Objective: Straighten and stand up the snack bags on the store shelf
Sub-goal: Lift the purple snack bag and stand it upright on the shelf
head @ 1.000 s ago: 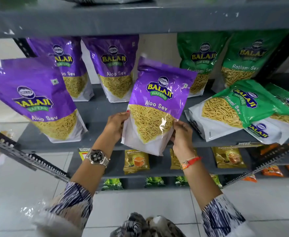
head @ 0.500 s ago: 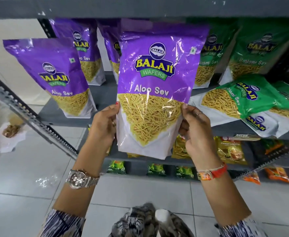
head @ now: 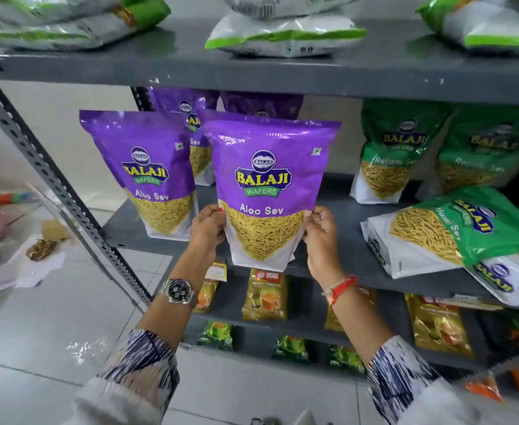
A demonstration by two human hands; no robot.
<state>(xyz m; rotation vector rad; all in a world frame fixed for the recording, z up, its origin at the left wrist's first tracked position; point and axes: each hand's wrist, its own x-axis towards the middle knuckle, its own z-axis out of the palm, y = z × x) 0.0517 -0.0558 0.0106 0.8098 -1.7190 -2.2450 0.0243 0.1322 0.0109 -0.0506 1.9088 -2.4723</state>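
Purple film of the Aloo Sev bag (head: 269, 191) was pinched at both lower side edges, the left hand (head: 207, 233) on its left edge and the right hand (head: 321, 237) on its right edge, with the fingers of each closed on the seam. The bag was held upright at the front edge of the grey shelf (head: 338, 240), and its base appeared to hang just over the lip; whether it touched the shelf could not be told. A second purple bag (head: 147, 176) stood just beside it on the left. To do this step well, the base should probably be spread flat and set fully on the shelf, face forward and in line with its neighbour, before the grip is loosened. The fallen green bag (head: 448, 231) on the right was not yet stood up.
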